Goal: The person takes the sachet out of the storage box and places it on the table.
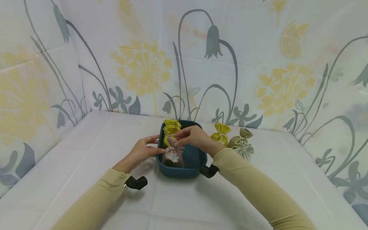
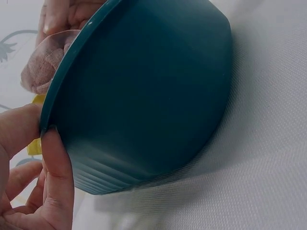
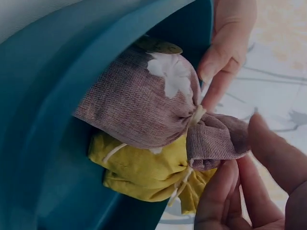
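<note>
A teal plastic tub [image 1: 178,172] stands on the white-covered table. My left hand [image 1: 142,150] pinches its left rim between thumb and finger, as the left wrist view shows on the tub's wall [image 2: 144,96]. Inside the tub, toward its left side, sits a dusty-pink cloth sachet [image 3: 134,98] with a white flower on its front and a cream cord round its neck. My right hand [image 1: 197,138] reaches in from the right and pinches the sachet's gathered top. Yellow sachets [image 3: 144,170] lie behind the pink one, against the same side.
To the right of the tub, partly behind my right forearm, are a yellow sachet [image 1: 221,131], a brownish sachet [image 1: 244,133] and a pale grey-green sachet [image 1: 246,151]. A flower-printed cloth [image 1: 129,28] walls the table at the back and sides.
</note>
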`<action>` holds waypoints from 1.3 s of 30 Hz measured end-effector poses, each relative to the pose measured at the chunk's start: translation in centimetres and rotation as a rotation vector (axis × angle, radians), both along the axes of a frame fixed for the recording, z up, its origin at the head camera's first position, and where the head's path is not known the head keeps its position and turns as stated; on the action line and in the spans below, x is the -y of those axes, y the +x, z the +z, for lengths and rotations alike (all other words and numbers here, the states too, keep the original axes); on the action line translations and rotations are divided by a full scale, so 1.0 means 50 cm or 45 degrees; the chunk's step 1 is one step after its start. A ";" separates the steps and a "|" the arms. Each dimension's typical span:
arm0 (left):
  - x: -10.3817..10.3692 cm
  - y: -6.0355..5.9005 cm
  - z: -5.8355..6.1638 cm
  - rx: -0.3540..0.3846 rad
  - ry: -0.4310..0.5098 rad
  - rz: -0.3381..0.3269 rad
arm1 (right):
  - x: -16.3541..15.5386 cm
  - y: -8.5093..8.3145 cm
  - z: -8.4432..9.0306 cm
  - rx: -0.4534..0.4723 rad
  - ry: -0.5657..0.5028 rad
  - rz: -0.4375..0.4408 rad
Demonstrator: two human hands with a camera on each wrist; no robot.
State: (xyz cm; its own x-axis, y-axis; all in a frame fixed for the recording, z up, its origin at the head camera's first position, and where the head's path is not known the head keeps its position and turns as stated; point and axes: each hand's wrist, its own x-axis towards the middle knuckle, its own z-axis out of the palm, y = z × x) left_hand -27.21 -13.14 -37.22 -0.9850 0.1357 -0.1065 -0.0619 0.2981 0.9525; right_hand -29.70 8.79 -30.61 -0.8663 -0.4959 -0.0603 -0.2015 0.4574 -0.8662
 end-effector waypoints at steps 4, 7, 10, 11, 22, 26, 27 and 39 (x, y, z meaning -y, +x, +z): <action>-0.001 0.000 0.001 0.000 -0.006 0.003 | 0.005 -0.002 -0.003 0.008 0.038 -0.015; -0.001 0.001 0.001 -0.008 -0.001 -0.006 | 0.007 -0.002 -0.004 0.029 0.045 -0.024; -0.002 0.002 0.002 -0.015 0.005 -0.008 | 0.008 -0.002 -0.004 0.025 0.047 -0.036; -0.002 0.002 0.002 -0.016 0.004 -0.006 | 0.008 -0.002 -0.005 0.022 0.047 -0.040; -0.004 -0.002 -0.002 -0.011 0.004 0.013 | 0.001 0.002 0.000 0.012 0.011 -0.065; -0.005 -0.004 -0.004 -0.001 -0.010 0.024 | -0.002 0.008 0.006 -0.017 0.010 -0.092; -0.005 -0.004 -0.004 0.001 -0.009 0.026 | -0.004 0.011 0.009 -0.031 0.017 -0.097; -0.005 -0.002 -0.005 -0.008 0.013 0.024 | -0.045 0.028 0.029 -0.103 -0.039 -0.142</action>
State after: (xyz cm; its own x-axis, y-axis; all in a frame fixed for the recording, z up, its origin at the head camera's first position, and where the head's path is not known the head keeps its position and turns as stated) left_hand -27.34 -12.89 -37.49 -0.9880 0.1181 -0.0991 -0.0615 0.2874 0.9558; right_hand -28.32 11.04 -29.15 -0.9175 -0.3969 0.0260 -0.2209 0.4542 -0.8631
